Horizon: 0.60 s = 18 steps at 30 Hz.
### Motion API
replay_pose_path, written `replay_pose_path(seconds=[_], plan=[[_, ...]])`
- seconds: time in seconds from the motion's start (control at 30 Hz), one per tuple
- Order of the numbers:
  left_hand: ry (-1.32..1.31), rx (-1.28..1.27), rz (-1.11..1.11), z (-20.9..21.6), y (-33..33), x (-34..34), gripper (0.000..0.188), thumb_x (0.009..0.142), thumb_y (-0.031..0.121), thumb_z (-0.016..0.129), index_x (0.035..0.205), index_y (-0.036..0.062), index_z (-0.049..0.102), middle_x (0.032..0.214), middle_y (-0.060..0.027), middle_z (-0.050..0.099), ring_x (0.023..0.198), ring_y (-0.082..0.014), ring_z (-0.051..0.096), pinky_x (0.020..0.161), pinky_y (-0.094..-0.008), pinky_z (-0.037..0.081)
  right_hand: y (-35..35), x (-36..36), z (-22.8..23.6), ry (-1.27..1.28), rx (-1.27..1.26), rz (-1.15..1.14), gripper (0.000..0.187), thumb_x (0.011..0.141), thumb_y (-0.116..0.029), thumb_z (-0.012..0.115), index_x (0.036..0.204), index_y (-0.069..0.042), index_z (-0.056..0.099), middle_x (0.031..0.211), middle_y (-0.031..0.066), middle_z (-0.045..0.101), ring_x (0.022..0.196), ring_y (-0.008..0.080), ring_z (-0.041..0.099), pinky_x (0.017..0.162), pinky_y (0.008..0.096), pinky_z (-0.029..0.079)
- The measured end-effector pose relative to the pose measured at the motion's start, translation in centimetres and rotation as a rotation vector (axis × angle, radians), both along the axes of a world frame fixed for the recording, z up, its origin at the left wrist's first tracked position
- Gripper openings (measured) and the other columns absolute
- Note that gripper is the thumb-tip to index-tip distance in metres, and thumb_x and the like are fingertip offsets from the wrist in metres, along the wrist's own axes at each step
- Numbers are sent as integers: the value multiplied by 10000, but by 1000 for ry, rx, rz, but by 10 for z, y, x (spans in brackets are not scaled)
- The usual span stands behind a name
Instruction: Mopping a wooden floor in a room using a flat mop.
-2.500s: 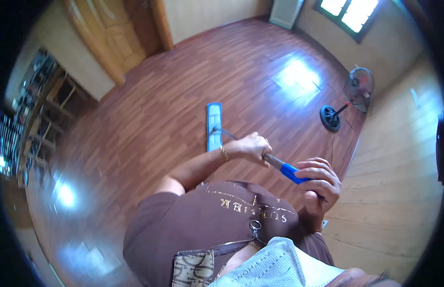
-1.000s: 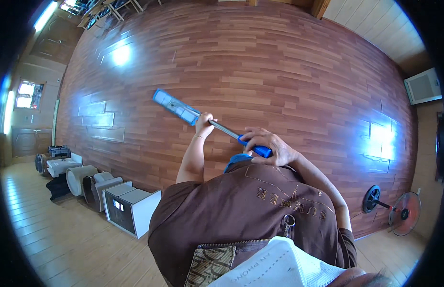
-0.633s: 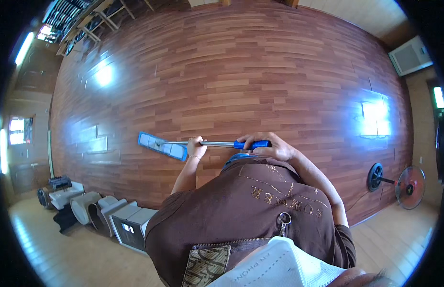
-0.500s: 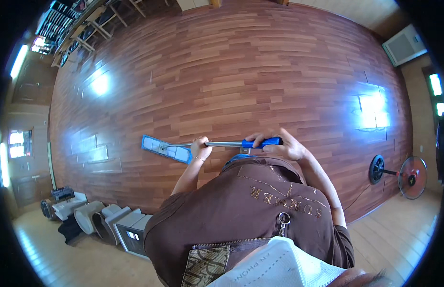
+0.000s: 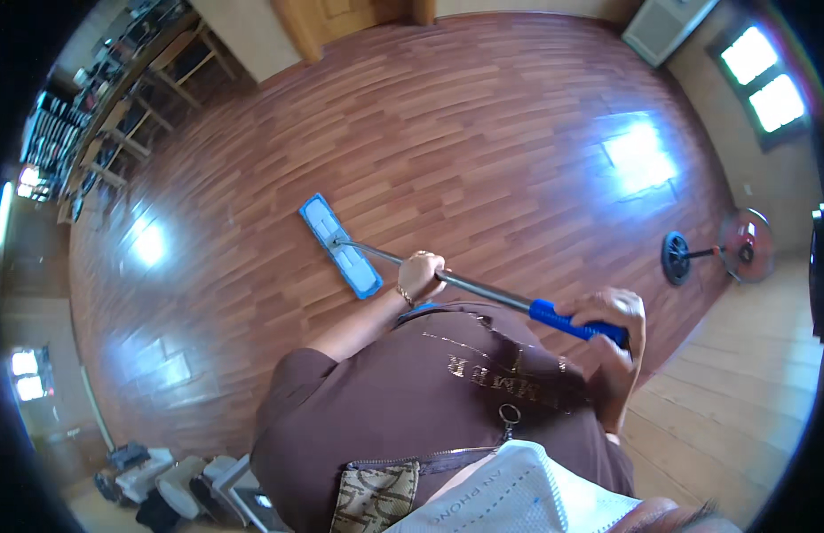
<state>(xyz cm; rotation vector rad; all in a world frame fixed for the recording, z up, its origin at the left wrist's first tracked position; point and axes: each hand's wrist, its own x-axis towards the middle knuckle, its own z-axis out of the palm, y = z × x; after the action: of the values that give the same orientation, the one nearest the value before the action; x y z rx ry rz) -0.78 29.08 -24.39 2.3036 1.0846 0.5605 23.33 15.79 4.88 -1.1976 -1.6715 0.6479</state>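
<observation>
A flat mop with a light-blue rectangular head (image 5: 341, 245) lies on the wood-plank floor (image 5: 465, 151), ahead and slightly left of me. From the head its metal pole (image 5: 487, 290) slants back to a blue grip (image 5: 567, 322) near my right side. My left hand (image 5: 421, 276), with a bracelet at the wrist, is wrapped round the pole partway down. At the upper end, my right hand (image 5: 613, 324) is closed over the blue grip; some of its fingers are smeared by motion.
A standing fan (image 5: 745, 247) with a round black base (image 5: 675, 258) is at the right. Wooden chairs (image 5: 114, 142) line a long table at the far left. Several appliances (image 5: 177, 484) stand at the lower left. A white cabinet-like unit (image 5: 665, 28) is at the far right wall.
The mop head has moved farther ahead and to the right, and the pole now slants more steeply. My right hand has closed from partly spread fingers. The whole view has turned.
</observation>
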Motion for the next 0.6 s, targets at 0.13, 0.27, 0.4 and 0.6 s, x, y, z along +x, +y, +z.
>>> replay_pose_path(seconds=[0.13,0.27,0.4,0.6], plan=[[-13,-1,-203,6,-8,54,158,690,243,660,618,112,609,668,-106,624,730,-313,638,652,-451,514,-51,30,8,-179,43,-50,372,704,-385,583,720,-18,641,829,170,714,652,285,686,582,341,487],[-12,-136,-523,20,-18,115,111,672,210,652,737,121,641,779,-98,650,826,-299,644,725,-448,511,-110,40,22,-324,180,-250,355,743,-416,615,749,-61,627,804,120,724,572,206,646,516,313,415],[-71,-173,-813,37,-43,175,250,722,340,738,766,121,624,771,-97,635,828,-306,636,691,-444,484,-153,37,23,-346,380,-408,336,795,-401,662,801,-68,625,713,111,706,449,154,561,425,275,342],[-30,-110,-1119,30,-79,231,561,692,658,678,729,101,625,773,-119,638,822,-330,638,696,-467,495,-198,27,24,-511,383,-434,422,790,-495,673,774,-74,653,690,103,687,455,139,536,426,270,335]])
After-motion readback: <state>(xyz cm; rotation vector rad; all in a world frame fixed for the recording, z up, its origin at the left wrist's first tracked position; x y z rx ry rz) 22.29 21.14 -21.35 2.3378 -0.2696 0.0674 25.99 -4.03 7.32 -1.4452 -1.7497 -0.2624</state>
